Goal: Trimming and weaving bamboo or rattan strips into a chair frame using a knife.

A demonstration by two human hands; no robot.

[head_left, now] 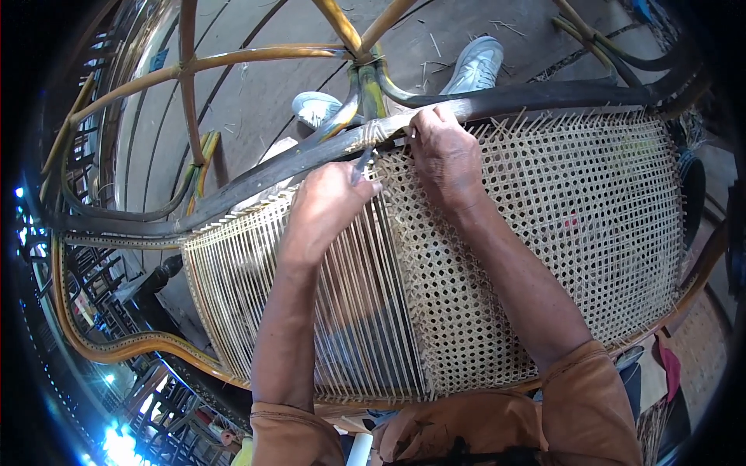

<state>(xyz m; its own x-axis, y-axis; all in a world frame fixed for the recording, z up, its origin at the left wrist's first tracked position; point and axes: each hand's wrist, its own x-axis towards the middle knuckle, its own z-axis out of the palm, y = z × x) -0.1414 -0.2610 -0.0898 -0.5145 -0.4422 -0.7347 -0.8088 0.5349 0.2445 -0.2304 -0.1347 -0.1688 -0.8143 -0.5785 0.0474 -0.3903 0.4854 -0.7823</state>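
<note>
A chair-like frame of bent rattan poles lies across my lap, with a woven cane panel (559, 225) of small open holes on its right part. To the left of a braided seam, long cane strands (365, 303) run in one direction only, with gaps between them. My left hand (328, 203) is closed over these strands near the top rail (287, 167), around a slim dark pointed tool (362, 160) whose kind I cannot make out. Beside it my right hand (448, 159) presses its bent fingers together at the rail, over the weave's upper edge; what they pinch is hidden.
Short cane ends (505, 124) stick up along the top rail. Curved rattan poles (264, 54) reach away beyond it. Two white shoes (475, 66) stand on the floor among scattered cane bits. A curved rattan arm (116, 351) juts out on the left.
</note>
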